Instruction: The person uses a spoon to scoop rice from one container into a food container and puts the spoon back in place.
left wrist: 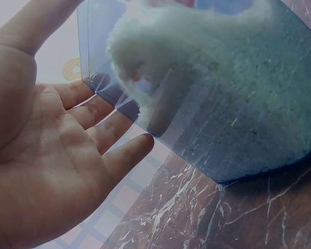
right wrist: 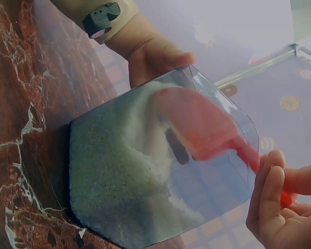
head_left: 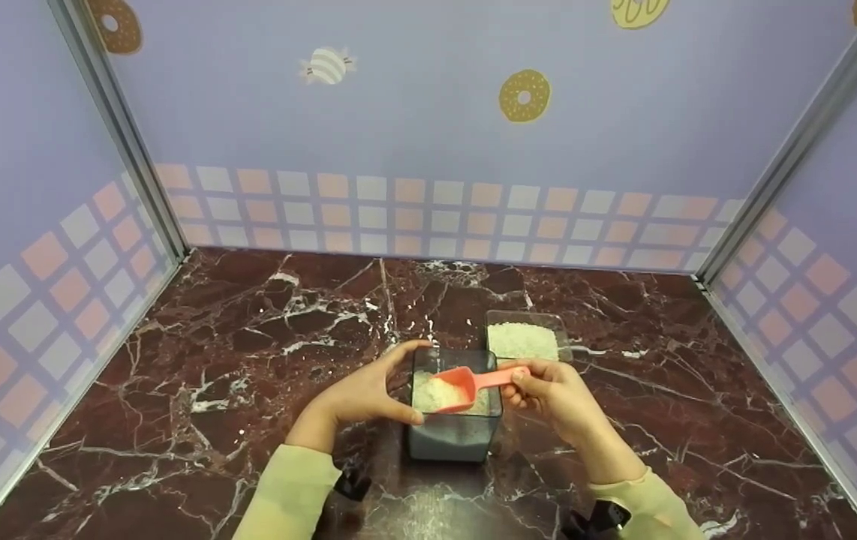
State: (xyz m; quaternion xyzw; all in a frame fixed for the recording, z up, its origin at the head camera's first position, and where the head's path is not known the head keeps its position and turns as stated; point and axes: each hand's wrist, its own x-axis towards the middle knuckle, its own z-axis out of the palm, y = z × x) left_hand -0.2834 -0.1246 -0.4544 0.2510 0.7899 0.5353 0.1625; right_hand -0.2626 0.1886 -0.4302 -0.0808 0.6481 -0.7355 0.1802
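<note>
Scoop (head_left: pixel 472 385), loaded with pale grains (head_left: pixel 443 393), inside the mouth of the clear container (head_left: pixel 449 441). To avoid spillage, I would hold its bowl level and off the walls, with the container steadied. I read the long axis as crosswise: bowl leftward, handle rightward over the rim. Right hand (head_left: pixel 554 395) pinches the handle; left hand (head_left: pixel 363 391), fingers extended, spans the container's left side.

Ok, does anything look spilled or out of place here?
Nothing certain: the deep container stands upright and the red scoop holds grains. White specks on the tabletop look odd, but could be spilled grains or marbling; I can't tell.
</note>
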